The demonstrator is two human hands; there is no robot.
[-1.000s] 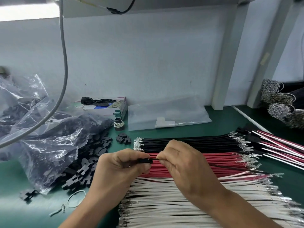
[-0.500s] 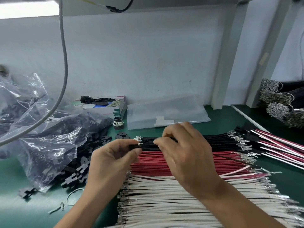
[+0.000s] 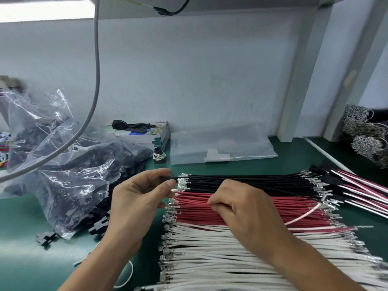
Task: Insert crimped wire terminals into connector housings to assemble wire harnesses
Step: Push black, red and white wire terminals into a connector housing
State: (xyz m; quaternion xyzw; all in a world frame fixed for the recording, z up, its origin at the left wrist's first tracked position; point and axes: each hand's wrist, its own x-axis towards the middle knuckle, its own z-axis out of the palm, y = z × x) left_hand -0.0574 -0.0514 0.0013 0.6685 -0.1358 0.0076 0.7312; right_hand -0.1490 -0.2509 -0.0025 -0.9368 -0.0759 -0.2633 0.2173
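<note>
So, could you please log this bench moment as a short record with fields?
left hand: pinches a black housing with a black wire attached
right hand: fingers curled on the red wires, picking one
wire rows, far to near: black wires, red, white wires
housing stock: clear bag, at left
finished harnesses: at right
surface: green mat

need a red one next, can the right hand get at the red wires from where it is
Probably yes: the right hand already rests on the red wires, fingers curled down onto them, nothing between.
</note>
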